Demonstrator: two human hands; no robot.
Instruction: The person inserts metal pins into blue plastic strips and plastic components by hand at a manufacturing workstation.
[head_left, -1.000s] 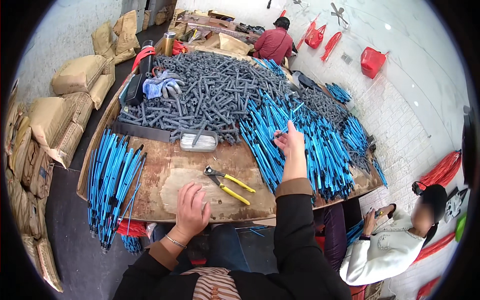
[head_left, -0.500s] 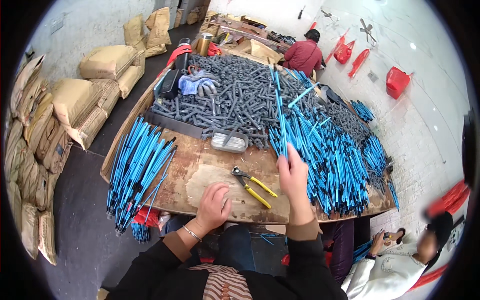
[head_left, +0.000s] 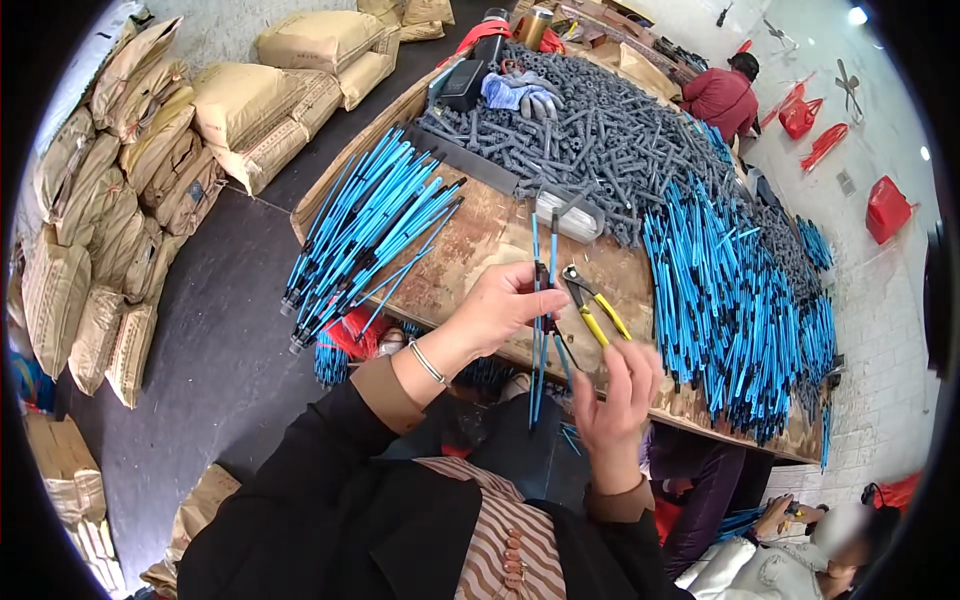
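Note:
My left hand (head_left: 512,308) pinches a few thin blue rods with black joints (head_left: 537,375), held upright in front of me over the table's near edge. My right hand (head_left: 620,398) is just right of their lower ends, slightly blurred. Its thumb and fingers are apart, with nothing visible between them. Behind its fingertips lie yellow-handled cutting pliers (head_left: 588,298), jaws pointing away; the fingers cover the handle ends, and I cannot tell whether they touch. Past the rods stands a small clear box (head_left: 568,214) of thin pale pieces, partly hidden by the rod tips.
Blue rods lie in a bundle (head_left: 375,225) on the left and a large pile (head_left: 715,310) on the right. Dark grey tubular parts (head_left: 600,130) heap behind, with a glove (head_left: 522,95). Sacks (head_left: 255,115) line the left wall. One person (head_left: 722,100) sits far off, another (head_left: 780,560) at lower right.
The view has swung left. My right hand has come back from the right pile toward me; the rods it held up are gone from it. My left hand has risen and now pinches rods.

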